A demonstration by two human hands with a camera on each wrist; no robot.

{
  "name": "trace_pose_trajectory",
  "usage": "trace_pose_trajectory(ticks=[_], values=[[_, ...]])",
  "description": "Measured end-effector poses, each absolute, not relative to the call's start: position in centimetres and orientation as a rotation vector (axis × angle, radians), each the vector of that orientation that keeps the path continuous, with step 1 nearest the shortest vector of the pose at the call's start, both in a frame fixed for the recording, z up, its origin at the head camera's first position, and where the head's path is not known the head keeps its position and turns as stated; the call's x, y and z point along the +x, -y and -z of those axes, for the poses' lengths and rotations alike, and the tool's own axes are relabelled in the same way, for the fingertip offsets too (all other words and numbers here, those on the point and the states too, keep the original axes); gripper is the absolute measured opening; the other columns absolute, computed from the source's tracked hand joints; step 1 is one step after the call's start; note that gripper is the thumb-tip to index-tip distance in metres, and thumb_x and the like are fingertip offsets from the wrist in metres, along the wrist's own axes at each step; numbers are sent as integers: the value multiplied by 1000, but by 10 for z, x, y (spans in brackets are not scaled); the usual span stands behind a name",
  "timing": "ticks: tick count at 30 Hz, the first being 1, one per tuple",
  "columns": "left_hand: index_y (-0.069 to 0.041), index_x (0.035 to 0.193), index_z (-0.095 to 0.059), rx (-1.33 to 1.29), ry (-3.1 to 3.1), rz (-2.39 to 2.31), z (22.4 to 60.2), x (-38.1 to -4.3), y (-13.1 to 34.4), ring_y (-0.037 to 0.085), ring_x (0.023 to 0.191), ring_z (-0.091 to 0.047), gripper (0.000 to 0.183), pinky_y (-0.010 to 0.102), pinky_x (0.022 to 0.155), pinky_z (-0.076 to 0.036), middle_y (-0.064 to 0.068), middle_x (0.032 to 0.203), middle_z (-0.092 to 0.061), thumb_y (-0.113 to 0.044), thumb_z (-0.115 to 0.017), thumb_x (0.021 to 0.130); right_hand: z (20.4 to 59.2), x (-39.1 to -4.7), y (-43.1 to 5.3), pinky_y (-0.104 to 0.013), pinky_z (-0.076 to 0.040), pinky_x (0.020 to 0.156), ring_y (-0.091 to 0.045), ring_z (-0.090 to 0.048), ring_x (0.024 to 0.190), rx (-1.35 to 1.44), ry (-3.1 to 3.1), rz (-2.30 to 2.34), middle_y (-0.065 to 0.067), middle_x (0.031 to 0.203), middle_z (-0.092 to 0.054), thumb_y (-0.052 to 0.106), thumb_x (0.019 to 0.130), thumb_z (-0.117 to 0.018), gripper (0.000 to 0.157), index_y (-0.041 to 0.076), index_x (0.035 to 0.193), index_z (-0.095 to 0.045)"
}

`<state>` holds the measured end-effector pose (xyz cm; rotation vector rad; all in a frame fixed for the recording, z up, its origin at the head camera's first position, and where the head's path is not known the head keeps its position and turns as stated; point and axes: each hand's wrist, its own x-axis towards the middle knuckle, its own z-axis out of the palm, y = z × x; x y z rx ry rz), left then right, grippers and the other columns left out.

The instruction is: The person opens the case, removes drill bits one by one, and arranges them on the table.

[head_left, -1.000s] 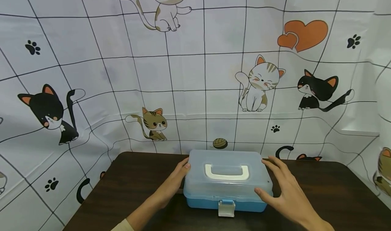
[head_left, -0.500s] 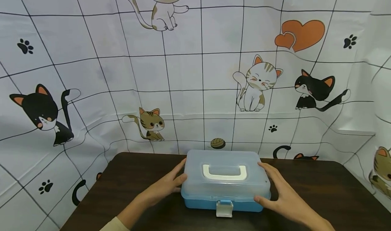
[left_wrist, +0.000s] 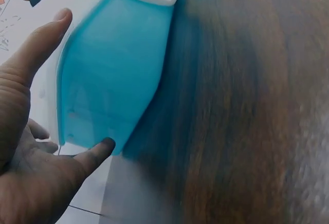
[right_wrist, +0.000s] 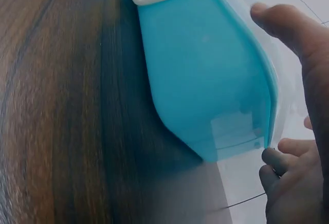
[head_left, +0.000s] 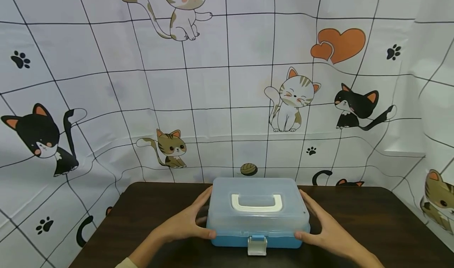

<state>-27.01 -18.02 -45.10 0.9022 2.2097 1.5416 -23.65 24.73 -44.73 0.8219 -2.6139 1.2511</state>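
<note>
A plastic storage box with a light-blue base and a cloudy see-through lid stands on the dark table, its lid down. On the lid lies a white carry handle, and a whitish latch juts from the front. My left hand spans the box's left side, thumb tip by the front corner, fingers stretched back along the side. Mirroring it, my right hand flanks the right side with its thumb at the front corner. In the left wrist view the left thumb and a finger are straight beside the blue base.
The dark wood-grain table extends on both sides of the box. Behind it hangs a white sheet with a black grid and printed cats, hearts and paw marks.
My left thumb has come down from beside the lid to the front left corner. My right fingers and thumb have closed in on the right side. The head view has shifted slightly.
</note>
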Motion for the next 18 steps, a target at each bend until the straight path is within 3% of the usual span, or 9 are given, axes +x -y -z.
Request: trace_pose_trajectory(ticks=[4,8,11,18], values=[[-38,147,5,901,-2179,-1536,452,-272,183,18,136,-12,110,39,97,-37,-18,150,12,-24,-78,76,434,-228,-243,-66,-29,88,-35,-22,132,890,2581,-1256,-1,151,-17,22,76,-78,98,21,149,-13],[-40,146,4,884,-2163,-1533,455,-273,184,17,136,-15,109,38,98,-37,-18,150,11,-23,-78,77,439,-230,-247,-69,-29,87,-36,-23,132,904,2574,-1253,-2,152,-16,21,75,-78,98,21,149,-14],[-40,147,4,890,-2173,-1531,456,-273,184,18,135,-19,109,38,98,-37,-17,151,9,-24,-78,76,452,-238,-253,-63,-31,90,-28,-23,133,882,2593,-1226,2,152,-15,21,74,-79,100,23,149,-13],[-39,147,1,897,-2215,-1526,455,-272,184,19,134,-21,109,38,97,-37,-16,151,6,-23,-79,75,463,-245,-259,-29,-34,98,-18,-25,133,905,2591,-1344,4,151,-17,16,76,-77,98,24,149,-13]])
